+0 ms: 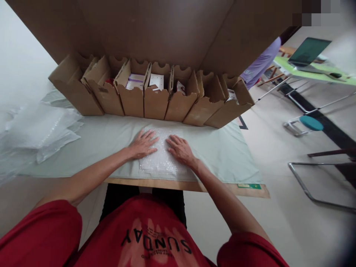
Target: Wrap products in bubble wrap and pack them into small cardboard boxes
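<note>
A sheet or bag of clear bubble wrap (162, 161) lies flat on the cloth-covered table in front of me. My left hand (142, 145) rests palm down on its left side, fingers spread. On its right side lies my right hand (180, 149), also palm down with the fingers stretched out. The middle of the bubble wrap shows between the two hands. Neither hand grips anything. Whether something is inside or under the wrap I cannot tell.
Behind the wrap stands a row of several cardboard bins (157, 102), some holding small packets and boxes. A pile of clear plastic bags (36, 129) is at the left. A brown panel (155, 29) rises behind. To the right are a laptop (308, 53) and a teal stool (311, 123).
</note>
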### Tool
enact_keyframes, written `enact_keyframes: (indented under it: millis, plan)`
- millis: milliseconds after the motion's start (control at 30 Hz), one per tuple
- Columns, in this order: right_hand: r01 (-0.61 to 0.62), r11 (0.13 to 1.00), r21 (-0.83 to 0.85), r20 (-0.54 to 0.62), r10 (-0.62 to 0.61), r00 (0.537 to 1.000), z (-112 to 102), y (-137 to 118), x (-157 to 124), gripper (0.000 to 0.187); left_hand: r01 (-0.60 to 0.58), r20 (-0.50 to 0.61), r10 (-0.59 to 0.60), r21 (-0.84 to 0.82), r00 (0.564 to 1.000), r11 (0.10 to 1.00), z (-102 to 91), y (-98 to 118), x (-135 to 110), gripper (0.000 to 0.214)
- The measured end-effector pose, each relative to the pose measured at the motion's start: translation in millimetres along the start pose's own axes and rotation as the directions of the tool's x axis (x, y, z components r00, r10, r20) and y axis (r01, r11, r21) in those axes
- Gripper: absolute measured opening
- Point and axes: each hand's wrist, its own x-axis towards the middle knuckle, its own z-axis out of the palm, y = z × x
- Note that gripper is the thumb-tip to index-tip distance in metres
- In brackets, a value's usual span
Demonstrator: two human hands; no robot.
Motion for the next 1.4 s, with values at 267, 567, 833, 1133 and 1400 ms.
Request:
enact_keyframes:
  millis: [267, 567, 833, 1133, 1400]
  plan:
    - [-0.118, 0.993, 0.013, -0.140, 0.118, 0.983, 2, 12, -34, 0.046, -0.034, -0.076, 0.042, 0.097, 0.996, 0.995, 1.5, 7, -39, 0.055]
    - [-0.174, 0.981, 0.090, -0.108, 0.183, 0.977, 14, 21, -26, 0.046, 0.436, -0.145, -0.435, -0.026, 0.889, 0.900, -6.7, 37, -10, 0.032]
    - [-0.134, 0.978, 0.161, -0.146, 0.158, 0.977, 24, 23, -32, 0.050, 0.508, -0.089, -0.511, -0.056, 0.855, 0.859, -10.4, 43, 19, 0.026]
    - [-0.168, 0.971, 0.172, -0.164, 0.196, 0.967, 21, 21, -32, 0.046, 0.600, -0.039, -0.602, -0.057, 0.798, 0.798, -18.2, 35, 31, 0.026]
    - [-0.186, 0.976, 0.114, -0.161, 0.203, 0.966, 19, 16, -33, 0.046, 0.548, -0.098, -0.554, -0.084, 0.826, 0.832, -14.8, 41, 36, 0.026]
